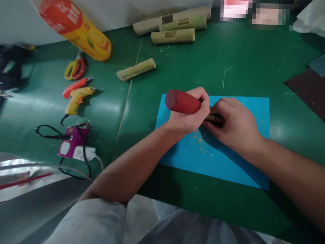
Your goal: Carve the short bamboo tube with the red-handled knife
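Observation:
My left hand point(191, 114) is wrapped round the thick red handle of a tool point(183, 101). Its working end is hidden by my fingers. Against it, my right hand point(235, 124) grips a small brown piece, perhaps bamboo point(216, 119), mostly covered by the fingers. Both hands are close together above a blue sheet point(230, 169). Pale shavings point(199, 141) are scattered on the sheet below them. Beyond my left hand lies a short bamboo tube point(137, 69) on the green table.
Several bamboo tubes with cut-out slots point(173, 35) lie at the back. To the left are an orange-yellow bottle point(77, 28), scissors point(75, 67), a red-handled cutter point(75, 87), a yellow glue gun point(78, 99) and a purple power box point(73, 140) with cables. Dark sheets point(315, 90) lie right.

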Demonstrator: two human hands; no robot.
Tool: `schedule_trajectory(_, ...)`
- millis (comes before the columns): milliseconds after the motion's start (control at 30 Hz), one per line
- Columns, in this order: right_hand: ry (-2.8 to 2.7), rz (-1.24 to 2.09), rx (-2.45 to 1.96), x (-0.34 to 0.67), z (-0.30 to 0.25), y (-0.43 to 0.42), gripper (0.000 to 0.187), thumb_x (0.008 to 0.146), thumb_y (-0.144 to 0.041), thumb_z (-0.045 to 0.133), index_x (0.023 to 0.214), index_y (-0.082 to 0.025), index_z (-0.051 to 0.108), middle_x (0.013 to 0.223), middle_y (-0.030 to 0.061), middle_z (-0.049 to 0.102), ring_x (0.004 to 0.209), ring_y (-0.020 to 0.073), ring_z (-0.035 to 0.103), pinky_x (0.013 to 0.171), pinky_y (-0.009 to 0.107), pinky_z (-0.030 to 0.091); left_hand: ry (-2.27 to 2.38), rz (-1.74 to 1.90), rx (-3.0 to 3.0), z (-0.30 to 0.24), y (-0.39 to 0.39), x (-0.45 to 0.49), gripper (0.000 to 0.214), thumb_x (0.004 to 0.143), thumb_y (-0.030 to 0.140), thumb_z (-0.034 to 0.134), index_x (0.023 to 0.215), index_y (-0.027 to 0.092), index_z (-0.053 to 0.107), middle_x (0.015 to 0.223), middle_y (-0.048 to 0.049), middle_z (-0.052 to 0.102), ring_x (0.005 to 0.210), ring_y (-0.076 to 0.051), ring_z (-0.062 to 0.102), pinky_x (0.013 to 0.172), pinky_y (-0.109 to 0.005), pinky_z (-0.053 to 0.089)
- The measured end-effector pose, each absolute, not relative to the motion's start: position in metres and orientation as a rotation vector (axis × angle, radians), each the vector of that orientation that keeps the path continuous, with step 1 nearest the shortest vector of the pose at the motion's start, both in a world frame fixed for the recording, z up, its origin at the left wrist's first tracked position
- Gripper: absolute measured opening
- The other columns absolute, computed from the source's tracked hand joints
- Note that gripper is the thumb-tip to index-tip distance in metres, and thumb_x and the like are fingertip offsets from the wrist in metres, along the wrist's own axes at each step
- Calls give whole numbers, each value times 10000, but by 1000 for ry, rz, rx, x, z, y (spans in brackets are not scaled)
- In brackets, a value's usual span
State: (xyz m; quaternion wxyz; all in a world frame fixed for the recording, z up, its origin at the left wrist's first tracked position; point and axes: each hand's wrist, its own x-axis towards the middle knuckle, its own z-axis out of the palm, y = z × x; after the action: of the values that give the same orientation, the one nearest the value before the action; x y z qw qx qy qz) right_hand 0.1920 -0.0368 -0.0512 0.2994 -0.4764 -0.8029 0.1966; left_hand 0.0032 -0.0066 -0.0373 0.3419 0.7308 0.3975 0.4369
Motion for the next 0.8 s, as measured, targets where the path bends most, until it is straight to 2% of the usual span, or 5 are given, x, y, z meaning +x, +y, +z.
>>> schedule_trajectory(133, -2128, 532, -1259, 192, -50, -37, 161, 893, -253, 762, 877, -275, 603, 895, 56, 706, 856, 278, 625, 757, 412, 421, 997, 1158, 1882, -36, -9, 3, 278, 952, 261, 660, 696, 234, 554, 669, 9, 590, 636, -148, 588, 594, -319, 478)
schedule_trajectory(300, -2115, 566, -1275, 193, -48, -36, 160, 880, -248, 790, 883, -272, 632, 915, 65, 725, 897, 295, 650, 772, 417, 449, 1087, 1195, 1660, -29, -8, 4, 439, 974, 284, 680, 579, 243, 494, 569, 6, 469, 560, -147, 485, 549, -340, 433)
schedule_trajectory(500, -2108, 537, -1296, 193, -49, -35, 152, 865, -264, 800, 890, -276, 650, 903, 63, 722, 887, 301, 650, 762, 421, 442, 1114, 1263, 1700, -33, -8, 5, 361, 1008, 318, 697, 672, 250, 582, 653, 2, 541, 640, -164, 559, 656, -360, 518)
schedule_trajectory(667, -2098, 560, -1299, 193, -49, -36, 147, 867, -266, 795, 892, -270, 651, 885, 53, 705, 863, 285, 633, 757, 412, 429, 1135, 1197, 1815, -33, -11, 4, 491, 1067, 606, 699, 735, 259, 598, 721, -15, 619, 720, -198, 633, 702, -387, 560)
schedule_trajectory(800, -2099, 561, -1308, 193, -48, -36, 166, 872, -259, 793, 871, -268, 627, 886, 48, 696, 860, 276, 627, 760, 406, 414, 1067, 1226, 1769, -36, -10, 3, 656, 1049, 817, 628, 715, 254, 583, 630, 8, 501, 590, -160, 517, 583, -363, 445)
